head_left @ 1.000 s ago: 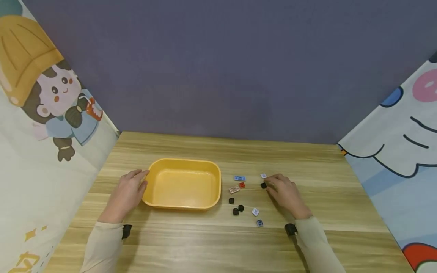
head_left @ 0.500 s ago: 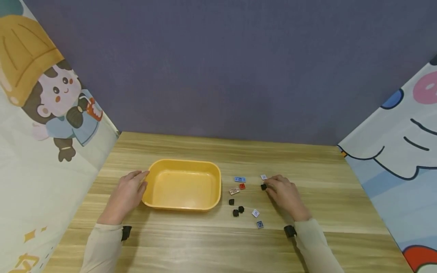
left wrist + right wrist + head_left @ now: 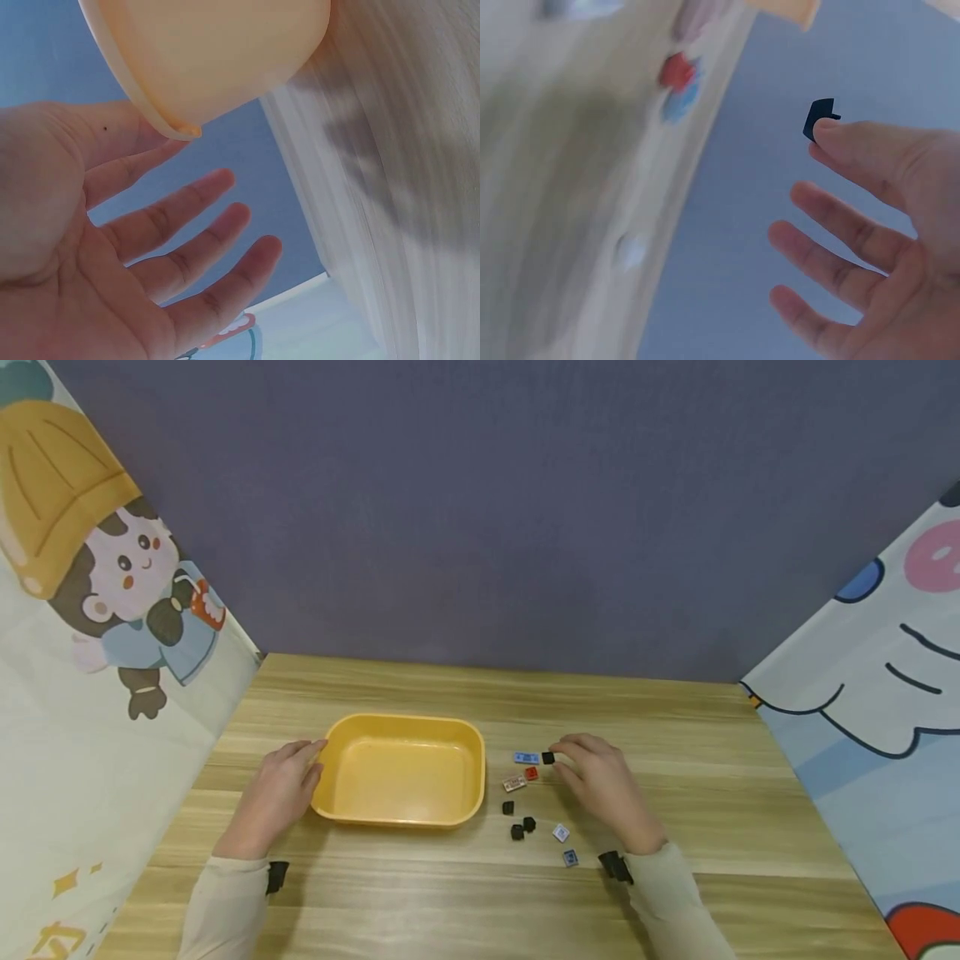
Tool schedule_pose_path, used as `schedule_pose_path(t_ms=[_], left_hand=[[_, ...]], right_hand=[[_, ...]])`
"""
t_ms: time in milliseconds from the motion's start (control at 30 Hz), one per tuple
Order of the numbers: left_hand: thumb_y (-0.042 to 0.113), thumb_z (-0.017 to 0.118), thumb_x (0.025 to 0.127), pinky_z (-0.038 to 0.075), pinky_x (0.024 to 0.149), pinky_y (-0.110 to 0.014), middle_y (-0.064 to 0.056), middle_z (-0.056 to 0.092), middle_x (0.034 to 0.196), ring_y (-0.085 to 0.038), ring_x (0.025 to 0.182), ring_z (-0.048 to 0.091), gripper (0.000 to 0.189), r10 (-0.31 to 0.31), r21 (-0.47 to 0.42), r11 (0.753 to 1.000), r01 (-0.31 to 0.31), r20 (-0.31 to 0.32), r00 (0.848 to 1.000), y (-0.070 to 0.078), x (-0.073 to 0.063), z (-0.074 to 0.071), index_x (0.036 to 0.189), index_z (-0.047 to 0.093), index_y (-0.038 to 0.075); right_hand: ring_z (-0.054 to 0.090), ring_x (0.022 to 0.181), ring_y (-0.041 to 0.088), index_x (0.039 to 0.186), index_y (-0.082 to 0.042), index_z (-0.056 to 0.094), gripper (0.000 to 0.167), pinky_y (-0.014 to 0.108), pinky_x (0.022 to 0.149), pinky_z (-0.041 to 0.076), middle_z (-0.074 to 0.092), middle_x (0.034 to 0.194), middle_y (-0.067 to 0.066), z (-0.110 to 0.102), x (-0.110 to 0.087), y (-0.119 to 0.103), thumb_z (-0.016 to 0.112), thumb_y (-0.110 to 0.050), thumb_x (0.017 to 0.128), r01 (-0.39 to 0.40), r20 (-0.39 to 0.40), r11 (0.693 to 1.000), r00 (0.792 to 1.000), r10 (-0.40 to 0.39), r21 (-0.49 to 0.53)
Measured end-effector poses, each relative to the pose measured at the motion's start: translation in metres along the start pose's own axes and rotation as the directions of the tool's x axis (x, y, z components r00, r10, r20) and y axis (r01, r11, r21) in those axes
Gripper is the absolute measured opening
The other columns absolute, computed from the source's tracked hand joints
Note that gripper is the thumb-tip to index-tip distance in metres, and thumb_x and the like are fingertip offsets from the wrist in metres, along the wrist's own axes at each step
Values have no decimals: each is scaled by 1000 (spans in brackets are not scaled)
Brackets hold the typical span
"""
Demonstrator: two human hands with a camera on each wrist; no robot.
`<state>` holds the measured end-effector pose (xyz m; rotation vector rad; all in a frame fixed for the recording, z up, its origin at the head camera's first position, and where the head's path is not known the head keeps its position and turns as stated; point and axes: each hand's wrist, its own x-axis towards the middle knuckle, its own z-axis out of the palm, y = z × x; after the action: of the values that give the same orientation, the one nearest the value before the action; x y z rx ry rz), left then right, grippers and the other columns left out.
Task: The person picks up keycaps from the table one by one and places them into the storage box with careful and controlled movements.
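Note:
Between its thumb and index finger, my right hand (image 3: pixel 606 785) pinches a small black keycap (image 3: pixel 821 118), held above the table with the other fingers spread. In the head view, the keycap appears beside a long blue keycap (image 3: pixel 527 758), near a red keycap (image 3: pixel 532 773) and a long pale pink keycap (image 3: pixel 514 783). My left hand (image 3: pixel 272 793) touches the left rim of a yellow tray (image 3: pixel 397 820) with thumb and index finger; its remaining fingers extend loosely (image 3: pixel 214 244). Several black keycaps (image 3: pixel 517 832), a white keycap (image 3: pixel 561 832) and a dark blue keycap (image 3: pixel 571 857) lie nearer the front.
A wooden table (image 3: pixel 420 902) bears everything. Behind it rises a dark blue-grey panel (image 3: pixel 480 527), with cartoon-printed cloths on the left (image 3: pixel 150 793) and right (image 3: pixel 885 793). Another whitish keycap (image 3: pixel 630 251) lies on the table in the right wrist view.
My right hand has lifted the black keycap and carried it leftward, toward the blue keycap. A white keycap beside its earlier spot is now hidden in the head view. My left hand stays at the tray.

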<state>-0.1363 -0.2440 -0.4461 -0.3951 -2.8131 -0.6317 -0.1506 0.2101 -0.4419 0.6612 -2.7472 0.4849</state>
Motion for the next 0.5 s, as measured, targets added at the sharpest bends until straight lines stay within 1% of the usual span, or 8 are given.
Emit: schedule_pose_path(t_ms=[167,333,500], left_hand=[[-3,66,92,49,91,-65,-36,60,119,-54,106,58,38,1,1,1000,-1,-1,1000,1,-1,0,129,60,-10],[-4,67,91,51,90,-62,-34,61,118,-51,106,60,38,21,-3,1000,-21,-16,1000,2,-1,1,127,61,-11],[-6,67,90,50,93,-60,-31,62,121,-49,109,59,38,15,-20,1000,-15,-6,1000,3,0,0,127,61,-11]], right_hand=[[61,112,33,117,-10,73,28,59,94,50,66,121,11,2,17,-20,77,-18,91,32,7,999,999,-32,15],[61,113,33,117,-11,73,27,58,94,51,66,122,9,8,31,-37,76,-19,92,54,21,998,998,-55,39],[61,112,29,118,-12,72,26,52,95,51,66,121,8,19,44,-54,75,-18,93,89,48,992,994,-94,83]])
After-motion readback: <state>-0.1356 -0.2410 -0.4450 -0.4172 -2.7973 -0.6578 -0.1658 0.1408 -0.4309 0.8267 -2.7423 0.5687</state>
